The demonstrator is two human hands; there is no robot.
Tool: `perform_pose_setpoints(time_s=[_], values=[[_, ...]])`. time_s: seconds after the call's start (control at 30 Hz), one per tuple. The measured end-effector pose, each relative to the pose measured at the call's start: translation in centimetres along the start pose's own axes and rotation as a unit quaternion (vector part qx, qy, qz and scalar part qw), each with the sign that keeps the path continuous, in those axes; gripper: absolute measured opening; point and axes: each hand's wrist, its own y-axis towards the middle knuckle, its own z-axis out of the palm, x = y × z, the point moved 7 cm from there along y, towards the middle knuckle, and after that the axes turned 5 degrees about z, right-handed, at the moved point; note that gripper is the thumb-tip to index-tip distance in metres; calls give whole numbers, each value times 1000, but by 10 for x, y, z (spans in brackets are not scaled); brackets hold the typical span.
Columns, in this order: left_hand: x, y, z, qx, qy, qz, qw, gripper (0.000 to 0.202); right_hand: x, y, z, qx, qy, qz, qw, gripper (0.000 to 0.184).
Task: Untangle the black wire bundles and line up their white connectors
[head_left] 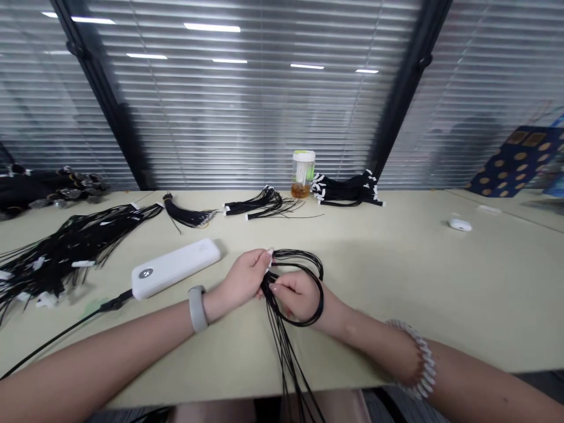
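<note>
My left hand [242,277] and my right hand [297,295] meet over the middle of a pale table [396,282], both gripping a bundle of thin black cables [282,346]. The cables form a loop [321,282] beyond and to the right of my right hand, and their loose ends hang down past the table's near edge. A grey band [197,308] circles my left wrist, and a white beaded bracelet [418,358] sits on my right arm. Nearest my left hand lies a white power bank [176,269], with a black cable [115,303] plugged into its end.
A large heap of black cables with white tabs [66,255] lies at the left. Smaller black bundles [259,202] and a tabbed bundle [348,189] stand along the far edge near a clear jar [303,174]. A small white case [460,225] lies right.
</note>
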Motion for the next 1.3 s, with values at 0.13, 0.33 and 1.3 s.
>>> perform_pose_setpoints(time_s=[0.13,0.33,1.3], values=[[1,0,0,1,7,3,1000,38,0,1,-1,-9,-4,-12,1000,32],[2,0,1,1,22,-1,1000,37,-2,3,0,0,21,-10,1000,33],[2,0,3,8,47,7,999,35,5,3,-2,-28,-59,-24,998,23]])
